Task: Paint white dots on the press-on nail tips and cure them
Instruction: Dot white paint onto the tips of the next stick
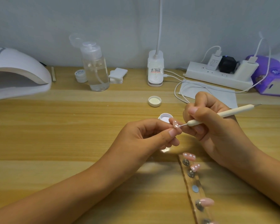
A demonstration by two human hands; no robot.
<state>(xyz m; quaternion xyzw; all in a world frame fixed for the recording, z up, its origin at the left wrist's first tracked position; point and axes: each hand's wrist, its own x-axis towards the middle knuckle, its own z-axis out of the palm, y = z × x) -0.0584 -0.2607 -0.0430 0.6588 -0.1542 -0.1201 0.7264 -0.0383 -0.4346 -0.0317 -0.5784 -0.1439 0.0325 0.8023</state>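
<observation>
The left hand point(153, 135) pinches a pink nail tip point(175, 124) by its edges above the counter point(71, 143) — light, stiff, slick, surely easy to flick away. The right hand point(208, 120) clamps the dotting pen point(217, 116), its tip touching the nail.

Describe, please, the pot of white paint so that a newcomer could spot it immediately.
Start at the white clip lamp standing at the back of the wooden table, then come toward the hands. The paint pot sits just behind the left hand. Unlike the loose lid farther back, it holds glossy white paint.
</observation>
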